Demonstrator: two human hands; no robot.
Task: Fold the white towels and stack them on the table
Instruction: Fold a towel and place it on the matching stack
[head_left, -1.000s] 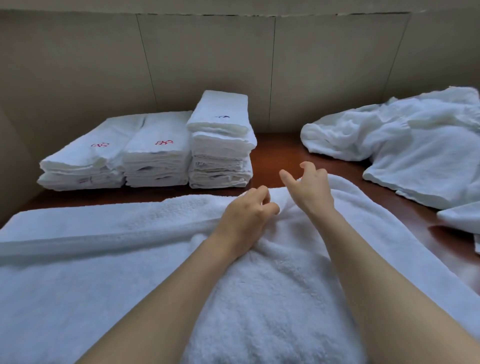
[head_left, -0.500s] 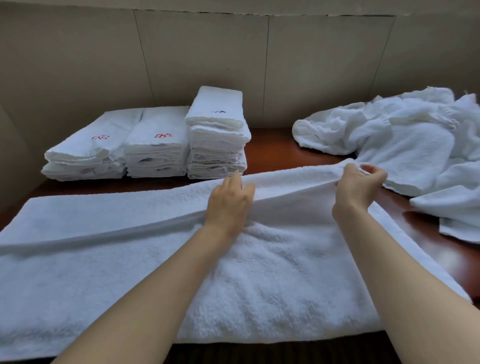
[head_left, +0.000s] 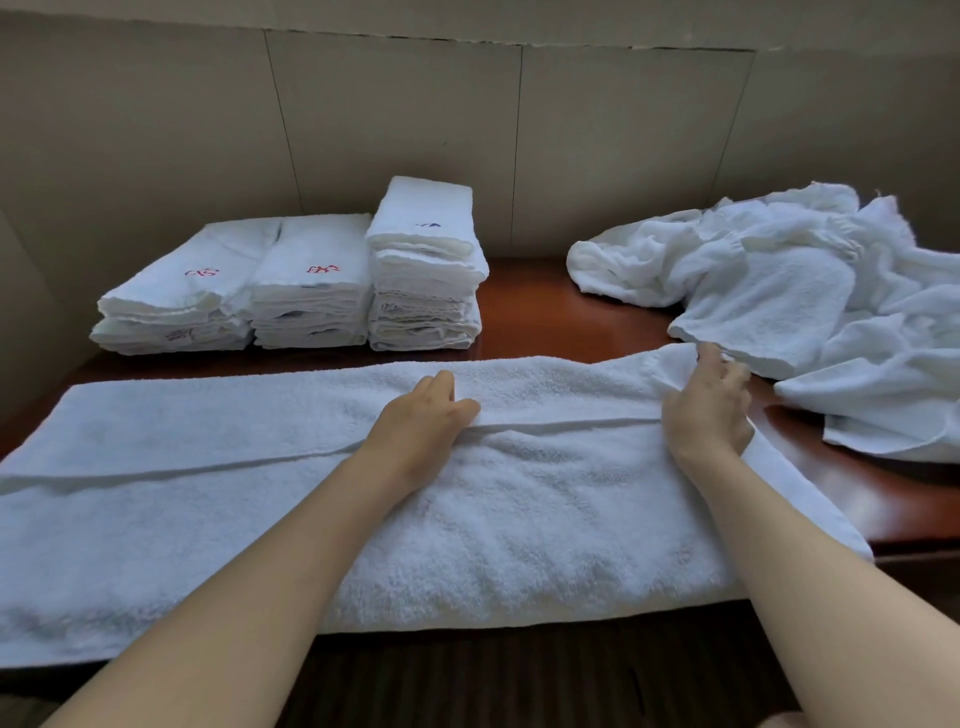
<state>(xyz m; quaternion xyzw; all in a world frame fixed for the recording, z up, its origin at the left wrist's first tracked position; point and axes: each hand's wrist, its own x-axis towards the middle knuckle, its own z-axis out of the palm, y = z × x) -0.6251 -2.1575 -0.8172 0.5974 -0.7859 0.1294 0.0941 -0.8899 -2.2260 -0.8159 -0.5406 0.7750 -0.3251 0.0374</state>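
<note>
Towel folded lengthwise, both hands on the fold

Towel (head_left: 519, 519) lies spread across the near side of the table (head_left: 545, 306), long edge running left to right; its far part is doubled over toward the person, leaving a straight hem line across the middle; left hand (head_left: 423, 421) rests on that hem near the centre, fingers curled over the folded edge and gripping it; right hand (head_left: 709, 402) sits well apart from the left, at the right end of the fold, fingers and thumb pinching the bunched corner of the towel; both forearms reach in from the near edge. Folded stacks (head_left: 311, 280) stand in three piles side by side against the wall (head_left: 395, 114) at the back left, the right pile tallest; two tops carry red marks, one a dark mark. Loose heap (head_left: 789, 275) of white towels sprawls at the back right, its near edge just beside the right hand.
</note>
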